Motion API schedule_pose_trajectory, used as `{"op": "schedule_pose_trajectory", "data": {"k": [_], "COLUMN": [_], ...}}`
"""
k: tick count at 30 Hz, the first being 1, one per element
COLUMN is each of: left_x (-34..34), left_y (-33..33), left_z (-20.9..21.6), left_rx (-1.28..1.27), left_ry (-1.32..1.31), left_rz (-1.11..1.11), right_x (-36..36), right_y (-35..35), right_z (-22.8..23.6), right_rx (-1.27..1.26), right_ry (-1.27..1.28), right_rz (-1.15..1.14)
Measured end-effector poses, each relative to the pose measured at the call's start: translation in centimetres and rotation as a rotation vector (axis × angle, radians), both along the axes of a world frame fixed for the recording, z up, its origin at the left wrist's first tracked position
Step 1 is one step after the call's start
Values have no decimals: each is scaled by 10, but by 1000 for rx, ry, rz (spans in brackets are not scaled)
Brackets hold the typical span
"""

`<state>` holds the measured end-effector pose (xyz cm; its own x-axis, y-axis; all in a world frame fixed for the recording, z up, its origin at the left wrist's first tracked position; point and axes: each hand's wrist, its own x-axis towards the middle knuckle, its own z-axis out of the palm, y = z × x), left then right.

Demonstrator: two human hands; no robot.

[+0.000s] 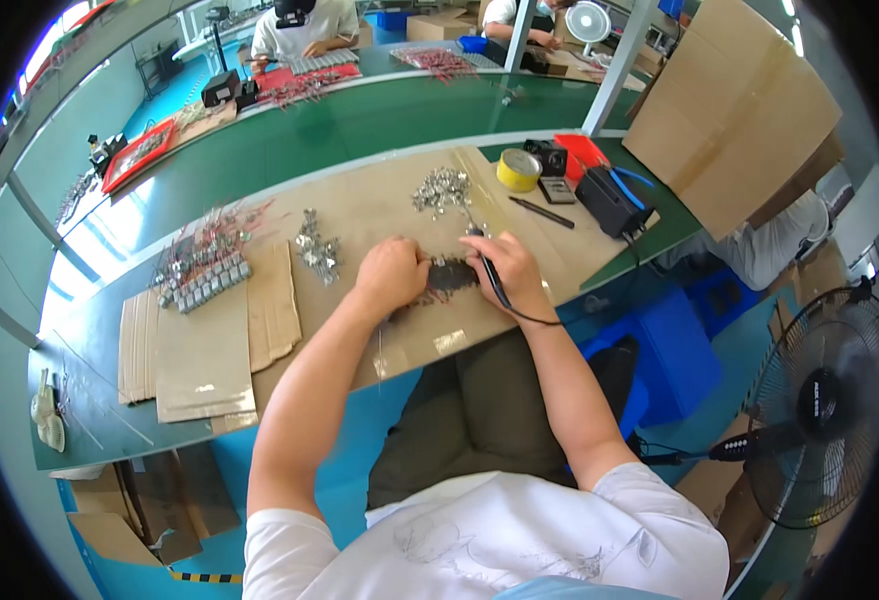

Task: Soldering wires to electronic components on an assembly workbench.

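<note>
My right hand [516,275] is wrapped round a black soldering iron [494,278], its cord running back past my wrist. The iron's upper end points away from me, toward a heap of small silvery metal parts [442,190]. Between my hands lies a dark flat block [452,274] with small metal pieces along its far edge and thin red wires at its near side. My left hand [392,274] rests at the block's left end, fingers closed together. Whatever they pinch is too small and covered to make out.
Cardboard [380,215] covers the green bench. Left are a smaller metal heap [318,246] and wired silvery components [210,275] on cardboard sheets [205,365]. Right stand yellow tape [519,170], a black pen [542,212] and a black box [612,203]. A fan [818,405] stands right; two people work opposite.
</note>
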<state>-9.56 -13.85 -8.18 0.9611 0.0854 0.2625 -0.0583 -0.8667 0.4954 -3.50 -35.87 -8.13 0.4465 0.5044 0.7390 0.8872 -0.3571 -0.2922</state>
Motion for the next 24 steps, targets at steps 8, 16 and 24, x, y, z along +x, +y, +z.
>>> {"op": "schedule_pose_trajectory", "data": {"k": [8,16,24], "left_x": [7,7,0], "left_y": [1,2,14], "left_z": [1,1,20], "left_rx": [-31,-31,0], "left_ry": [-89,-57,-19], "left_rz": [-51,-46,51], "right_x": [3,7,5], "right_y": [-5,-4,-7], "right_z": [5,3,3], "right_rx": [-47,-13,8], "right_ry": [6,-27,-11], "right_rz": [2,47,43]}}
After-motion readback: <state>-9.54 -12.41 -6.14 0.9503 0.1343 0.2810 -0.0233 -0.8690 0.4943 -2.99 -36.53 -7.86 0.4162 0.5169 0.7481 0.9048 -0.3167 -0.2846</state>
